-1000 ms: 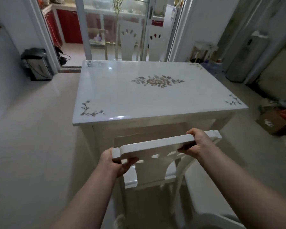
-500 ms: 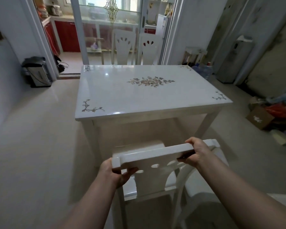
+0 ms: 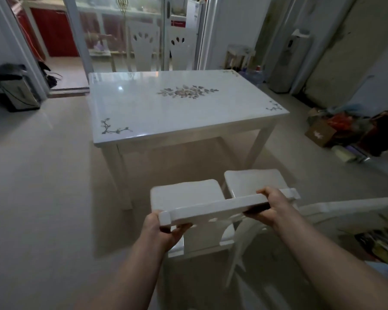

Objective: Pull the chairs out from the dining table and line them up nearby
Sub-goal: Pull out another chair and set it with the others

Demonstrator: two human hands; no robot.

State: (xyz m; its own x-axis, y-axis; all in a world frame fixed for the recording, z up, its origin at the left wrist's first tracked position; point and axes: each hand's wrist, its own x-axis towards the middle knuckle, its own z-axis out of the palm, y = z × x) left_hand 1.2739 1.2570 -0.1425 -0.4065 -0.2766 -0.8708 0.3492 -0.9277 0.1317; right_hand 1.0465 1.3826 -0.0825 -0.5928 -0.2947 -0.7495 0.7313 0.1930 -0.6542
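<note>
Both hands closed on the chair's (image 3: 211,209) top rail: left hand (image 3: 160,229) wraps the left end, fingers curled under; right hand (image 3: 271,208) clamps near the right end, thumb on top; chair sits clear of the table's (image 3: 143,113) near edge, seat fully out from under it, a second chair (image 3: 253,180) just beside it on the right, seats nearly touching. To do this well, I'd keep the pull even on both ends so the chair doesn't yaw into its neighbour; lift slightly rather than drag the legs; set it square beside the second chair, backs aligned. Two more chairs (image 3: 143,48) remain at the table's far side.
</note>
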